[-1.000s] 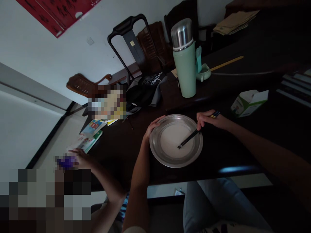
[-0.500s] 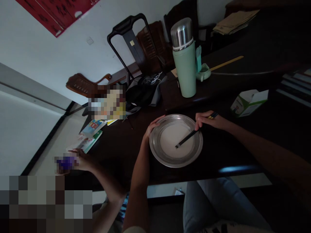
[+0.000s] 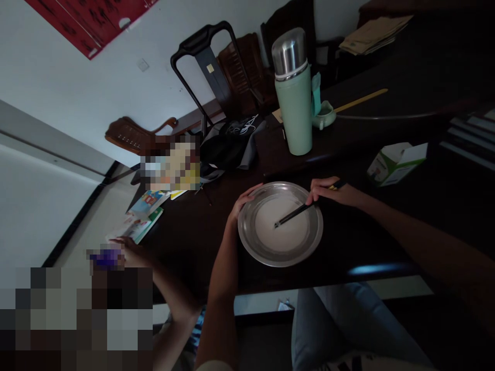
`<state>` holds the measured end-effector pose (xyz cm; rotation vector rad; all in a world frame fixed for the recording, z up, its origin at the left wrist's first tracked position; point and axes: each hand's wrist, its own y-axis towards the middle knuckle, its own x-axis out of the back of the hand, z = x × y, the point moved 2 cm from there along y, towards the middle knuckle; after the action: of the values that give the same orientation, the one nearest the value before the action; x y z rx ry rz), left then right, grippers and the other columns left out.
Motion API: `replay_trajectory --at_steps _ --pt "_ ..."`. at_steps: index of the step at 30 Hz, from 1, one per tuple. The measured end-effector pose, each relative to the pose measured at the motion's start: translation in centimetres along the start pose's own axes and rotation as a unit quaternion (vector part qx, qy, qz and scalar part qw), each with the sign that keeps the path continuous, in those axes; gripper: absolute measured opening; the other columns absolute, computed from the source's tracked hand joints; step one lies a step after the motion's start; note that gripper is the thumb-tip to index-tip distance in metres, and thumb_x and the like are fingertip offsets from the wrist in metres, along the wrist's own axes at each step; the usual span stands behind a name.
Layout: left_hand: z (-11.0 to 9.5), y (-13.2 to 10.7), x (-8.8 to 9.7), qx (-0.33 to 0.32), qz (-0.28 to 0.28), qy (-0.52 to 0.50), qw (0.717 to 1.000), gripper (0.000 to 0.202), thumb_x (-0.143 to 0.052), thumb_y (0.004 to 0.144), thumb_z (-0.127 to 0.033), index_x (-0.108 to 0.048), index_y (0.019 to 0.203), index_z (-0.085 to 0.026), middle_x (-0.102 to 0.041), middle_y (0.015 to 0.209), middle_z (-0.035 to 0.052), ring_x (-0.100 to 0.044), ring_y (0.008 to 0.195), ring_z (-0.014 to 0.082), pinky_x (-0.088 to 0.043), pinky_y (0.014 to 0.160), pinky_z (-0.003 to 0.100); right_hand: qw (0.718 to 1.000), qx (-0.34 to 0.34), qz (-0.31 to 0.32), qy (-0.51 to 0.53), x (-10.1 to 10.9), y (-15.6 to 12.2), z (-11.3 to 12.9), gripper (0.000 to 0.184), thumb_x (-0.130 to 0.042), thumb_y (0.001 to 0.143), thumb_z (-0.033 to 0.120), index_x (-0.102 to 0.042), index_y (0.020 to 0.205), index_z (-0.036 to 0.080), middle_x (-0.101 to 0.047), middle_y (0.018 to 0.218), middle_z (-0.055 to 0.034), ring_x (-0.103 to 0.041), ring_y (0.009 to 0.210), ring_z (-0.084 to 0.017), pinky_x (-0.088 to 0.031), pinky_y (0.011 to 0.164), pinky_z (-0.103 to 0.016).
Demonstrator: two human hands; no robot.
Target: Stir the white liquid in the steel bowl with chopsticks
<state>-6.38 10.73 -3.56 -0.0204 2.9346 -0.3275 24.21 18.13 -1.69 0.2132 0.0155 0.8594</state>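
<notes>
A shallow metal bowl (image 3: 249,239) stands on the dark table in front of me, with a smooth, pale, milky mixture (image 3: 284,238) in it. My left hand (image 3: 237,207) is curled against the bowl's left side, gripping its rim. Dark chopsticks (image 3: 293,214) with gold bands near the top are held together in my right hand (image 3: 330,191), over the bowl's right rim. They slant down to the left, and their tips are in the mixture near the middle of the bowl.
Beyond the bowl stands a green thermos (image 3: 294,111) beside a small green pitcher (image 3: 324,117). An opened carton (image 3: 396,165) lies to the right. Books (image 3: 149,203) lie at the left, near another person's arm (image 3: 174,288). Stacked books (image 3: 474,136) sit far right.
The chopstick tips have shifted left and slightly away from me through the mixture, and my right hand has tilted a little. My left hand and the bowl have stayed put.
</notes>
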Motion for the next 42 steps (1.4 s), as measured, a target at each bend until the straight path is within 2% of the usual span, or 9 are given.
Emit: replay_trajectory --at_steps 5,12,18,21,25,31,34,38,42 --pt "0.1 0.1 0.1 -0.003 0.003 -0.002 1.0 0.057 -0.071 0.063 -0.024 -0.074 0.118 -0.015 -0.07 0.128 0.0118 -0.054 0.132 0.0382 -0.035 0.116 0.046 0.998 0.004 -0.062 0.014 1.3 0.0 -0.2 0.047 -0.061 0.09 0.056 -0.063 0.058 0.021 -0.073 0.067 -0.0041 -0.068 0.067 -0.02 -0.051 0.072 -0.036" --pt "0.2 0.2 0.2 0.004 -0.003 -0.009 1.0 0.056 -0.073 0.061 -0.025 -0.075 0.116 -0.016 -0.072 0.127 0.0097 -0.055 0.131 0.0374 -0.037 0.114 0.044 1.0 0.012 0.017 0.011 0.0 -0.1 0.0 0.043 -0.063 0.089 0.053 -0.065 0.061 0.021 -0.074 0.071 -0.0036 -0.07 0.071 -0.02 -0.052 0.074 -0.035" --pt "0.3 0.2 0.3 0.0 0.004 -0.007 1.0 0.059 -0.072 0.062 -0.025 -0.073 0.12 -0.014 -0.071 0.127 0.0125 -0.057 0.129 0.0377 -0.038 0.113 0.045 0.998 0.013 -0.059 0.01 1.1 0.0 -0.1 0.045 -0.061 0.091 0.053 -0.064 0.06 0.021 -0.075 0.069 -0.0028 -0.069 0.069 -0.019 -0.05 0.074 -0.034" --pt "0.3 0.1 0.3 0.002 0.0 -0.009 1.0 0.058 -0.071 0.062 -0.024 -0.073 0.12 -0.014 -0.071 0.127 0.0123 -0.056 0.13 0.038 -0.037 0.114 0.045 0.999 0.02 -0.039 0.024 1.0 -0.1 -0.1 0.048 -0.059 0.093 0.053 -0.062 0.056 0.021 -0.073 0.063 -0.0032 -0.068 0.064 -0.019 -0.05 0.071 -0.034" --pt "0.2 0.2 0.3 -0.004 0.003 -0.007 1.0 0.058 -0.071 0.062 -0.023 -0.073 0.119 -0.014 -0.071 0.126 0.0123 -0.056 0.131 0.0382 -0.036 0.115 0.045 1.0 0.014 0.011 0.004 -0.1 0.0 0.0 0.044 -0.062 0.09 0.054 -0.064 0.06 0.021 -0.074 0.07 -0.0035 -0.07 0.07 -0.02 -0.052 0.073 -0.035" --pt "0.3 0.2 0.4 0.0 0.005 -0.002 1.0 0.058 -0.071 0.063 -0.025 -0.073 0.12 -0.015 -0.071 0.127 0.0111 -0.057 0.129 0.0372 -0.037 0.114 0.045 0.997 0.008 -0.072 0.004 1.1 0.1 -0.1 0.047 -0.062 0.088 0.059 -0.063 0.057 0.023 -0.074 0.067 -0.0037 -0.069 0.067 -0.02 -0.051 0.073 -0.036" --pt "0.2 0.1 0.3 -0.005 0.006 -0.001 1.0 0.057 -0.071 0.064 -0.024 -0.073 0.12 -0.014 -0.069 0.13 0.0115 -0.055 0.131 0.0374 -0.036 0.115 0.045 0.998 0.016 -0.052 0.023 1.1 -0.1 -0.1 0.051 -0.059 0.091 0.057 -0.061 0.054 0.022 -0.071 0.061 -0.0039 -0.067 0.063 -0.02 -0.051 0.069 -0.036" --pt "0.1 0.0 0.3 -0.004 0.008 0.0 1.0 0.058 -0.07 0.065 -0.024 -0.072 0.122 -0.014 -0.07 0.129 0.012 -0.056 0.131 0.0377 -0.036 0.115 0.045 1.0 0.015 -0.002 0.003 0.0 -0.1 0.2 0.045 -0.061 0.09 0.055 -0.063 0.06 0.021 -0.074 0.069 -0.0044 -0.069 0.069 -0.019 -0.052 0.072 -0.035" --pt "0.2 0.0 0.3 -0.001 0.006 0.003 1.0 0.059 -0.07 0.065 -0.024 -0.072 0.123 -0.014 -0.071 0.127 0.0119 -0.057 0.13 0.0372 -0.037 0.114 0.045 0.999 0.011 -0.047 -0.024 0.4 0.1 0.3 0.045 -0.063 0.088 0.057 -0.064 0.062 0.021 -0.075 0.074 -0.0052 -0.071 0.076 -0.021 -0.051 0.078 -0.036"
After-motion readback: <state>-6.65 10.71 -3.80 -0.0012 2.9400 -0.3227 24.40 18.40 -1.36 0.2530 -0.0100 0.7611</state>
